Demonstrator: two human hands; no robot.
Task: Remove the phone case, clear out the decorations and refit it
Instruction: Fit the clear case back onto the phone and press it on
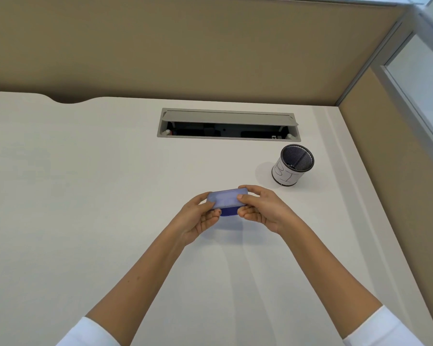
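Observation:
A phone in a pale blue, translucent case (pixel 226 199) is held sideways above the white desk (pixel 85 183), its long edge roughly level. My left hand (pixel 198 218) grips its left end, thumb on top and fingers curled underneath. Gripping the right end is my right hand (pixel 263 208), thumb on the upper face. A darker blue part (pixel 229 211) shows just below the pale face, between my fingers. Whether it is the phone's body or part of the case cannot be told. No decorations are visible.
A black mesh pen cup (pixel 293 165) with a white paper label stands to the right, beyond my right hand. An open cable hatch (pixel 228 124) is set into the desk further back. Tan partition walls (pixel 185 46) close the back and right sides.

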